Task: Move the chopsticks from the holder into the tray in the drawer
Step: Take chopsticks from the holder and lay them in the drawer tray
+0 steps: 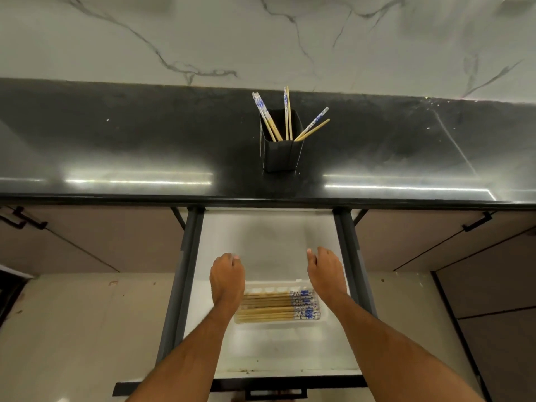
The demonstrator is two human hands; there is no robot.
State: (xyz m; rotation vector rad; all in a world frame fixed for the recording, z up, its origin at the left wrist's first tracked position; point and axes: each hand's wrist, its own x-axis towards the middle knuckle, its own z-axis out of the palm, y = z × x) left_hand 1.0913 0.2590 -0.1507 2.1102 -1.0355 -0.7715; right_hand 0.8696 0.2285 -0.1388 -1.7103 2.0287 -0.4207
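Holder (282, 153): one black angular pot, upright on the black countertop (116, 146), directly behind the open drawer.
Chopsticks in holder (287, 118): about seven, bamboo with blue-and-white patterned tops; three or so lean left, two stand near upright, two lean right.
Tray (324, 316): one clear plastic tray, on the white floor of the drawer (261, 352), toward its front.
Chopsticks in tray (278, 307): roughly a dozen, laid flat side by side, patterned ends to the right; exact count unclear.
Left hand (227, 275): over the tray's left end, fingers curled under, gripping nothing visible.
Right hand (326, 271): over the tray's right rear corner, fingers loosely bent, holding nothing.
Cabinet handles: two black bars, one at left (21, 220), one at right (477, 221).
Wall (261, 39): one white marble-veined backsplash behind the counter.
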